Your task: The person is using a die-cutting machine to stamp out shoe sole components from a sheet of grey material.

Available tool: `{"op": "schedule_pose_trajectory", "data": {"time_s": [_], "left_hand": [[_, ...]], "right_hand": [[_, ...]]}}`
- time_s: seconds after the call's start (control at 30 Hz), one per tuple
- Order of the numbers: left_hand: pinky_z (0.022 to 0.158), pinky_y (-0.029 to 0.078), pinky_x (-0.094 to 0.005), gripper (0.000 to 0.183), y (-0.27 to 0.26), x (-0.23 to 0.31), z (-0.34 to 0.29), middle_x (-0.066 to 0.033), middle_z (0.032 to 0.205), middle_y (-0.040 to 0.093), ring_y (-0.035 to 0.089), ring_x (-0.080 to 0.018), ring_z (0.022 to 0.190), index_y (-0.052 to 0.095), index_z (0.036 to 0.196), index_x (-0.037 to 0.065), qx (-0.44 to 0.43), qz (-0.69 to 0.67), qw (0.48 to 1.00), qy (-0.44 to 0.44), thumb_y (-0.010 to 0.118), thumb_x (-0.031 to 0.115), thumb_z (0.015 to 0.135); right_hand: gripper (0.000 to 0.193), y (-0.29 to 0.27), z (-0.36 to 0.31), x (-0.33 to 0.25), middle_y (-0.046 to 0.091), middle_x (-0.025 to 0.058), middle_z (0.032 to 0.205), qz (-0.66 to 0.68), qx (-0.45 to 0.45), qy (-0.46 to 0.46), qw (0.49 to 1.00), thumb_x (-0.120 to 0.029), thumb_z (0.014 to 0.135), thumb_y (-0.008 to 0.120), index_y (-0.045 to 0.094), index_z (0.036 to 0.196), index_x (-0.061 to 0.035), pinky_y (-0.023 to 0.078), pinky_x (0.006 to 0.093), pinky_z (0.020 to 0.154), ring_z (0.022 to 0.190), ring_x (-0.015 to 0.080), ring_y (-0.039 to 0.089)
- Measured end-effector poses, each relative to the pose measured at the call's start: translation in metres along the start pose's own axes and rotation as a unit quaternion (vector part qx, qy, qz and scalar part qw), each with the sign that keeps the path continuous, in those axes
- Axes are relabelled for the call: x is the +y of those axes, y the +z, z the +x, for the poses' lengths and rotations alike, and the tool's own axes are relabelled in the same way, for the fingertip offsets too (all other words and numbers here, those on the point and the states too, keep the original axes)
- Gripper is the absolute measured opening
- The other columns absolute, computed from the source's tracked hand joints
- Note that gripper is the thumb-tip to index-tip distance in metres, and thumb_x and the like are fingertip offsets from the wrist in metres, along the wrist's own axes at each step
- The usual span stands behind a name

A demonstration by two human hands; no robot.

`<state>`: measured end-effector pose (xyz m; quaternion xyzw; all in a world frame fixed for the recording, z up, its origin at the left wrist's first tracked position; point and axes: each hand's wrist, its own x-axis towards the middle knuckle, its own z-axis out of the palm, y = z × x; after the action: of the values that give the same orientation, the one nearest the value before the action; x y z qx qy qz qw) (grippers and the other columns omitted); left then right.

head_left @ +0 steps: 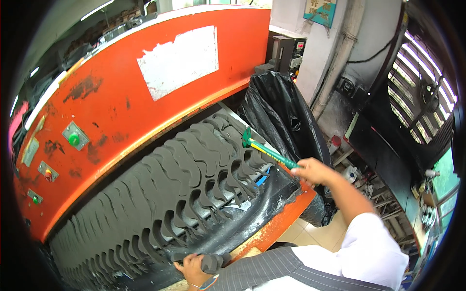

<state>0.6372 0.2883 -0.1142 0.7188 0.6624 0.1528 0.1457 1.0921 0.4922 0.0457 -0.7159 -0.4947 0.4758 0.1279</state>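
My right hand (313, 171) is closed round the end of a stick-like tool (273, 154) with a green and yellow handle and a short green crosswise head. The tool's head is over the far right end of a dark grey foam sheet (170, 167), which is cut into many wavy, curved strips. Along the near edge of the sheet the strip ends stand apart, with gaps between them. At the lower edge my left hand (193, 270) grips a few dark grey foam pieces (212, 263), close to the bed's front edge.
A large orange machine housing (111, 97) with push buttons (74, 139) rises behind the foam. Black plastic bags (286, 111) stand at the bed's right end. An orange rail (291, 213) edges the front. To the right is a dark workbench (378, 160) with clutter below.
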Motion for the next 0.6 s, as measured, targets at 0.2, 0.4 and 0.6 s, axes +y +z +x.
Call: {"op": "schedule_pose_trajectory", "data": {"time_s": [0.2,0.4,0.6], "left_hand": [[0.094,0.013,-0.0719,0.05,-0.006,0.018,0.0,0.0053,0.091,0.061,0.052,-0.0202,0.109,0.067,0.091,0.018,0.036,0.003,0.999,-0.01,0.081,0.04,0.049],[0.093,0.017,-0.0702,0.04,0.002,0.061,0.001,0.0047,0.089,0.06,0.054,-0.0214,0.107,0.067,0.09,0.017,0.076,0.024,0.993,-0.091,0.079,0.031,0.055],[0.094,0.017,-0.0668,0.048,0.003,0.092,0.008,0.0033,0.09,0.059,0.052,-0.0239,0.109,0.065,0.092,0.016,0.057,0.029,0.99,-0.122,0.081,0.03,0.05]], "right_hand": [[0.028,0.023,0.006,0.004,0.051,0.0014,0.068,-0.017,-0.064,0.036,0.997,-0.035,0.093,0.058,0.052,0.093,-0.0078,0.043,0.0262,0.042,0.048,0.0092,0.049],[0.021,-0.059,0.025,-0.017,0.053,0.0016,0.067,0.052,-0.194,-0.043,0.979,-0.025,0.091,0.062,0.051,0.093,-0.0075,0.045,0.0247,0.04,0.047,0.0082,0.051],[0.035,0.04,0.042,0.037,0.059,0.0097,0.07,0.035,-0.083,-0.055,0.994,-0.028,0.085,0.069,0.053,0.103,-0.0022,0.048,0.0333,0.05,0.057,0.0166,0.061]]}}
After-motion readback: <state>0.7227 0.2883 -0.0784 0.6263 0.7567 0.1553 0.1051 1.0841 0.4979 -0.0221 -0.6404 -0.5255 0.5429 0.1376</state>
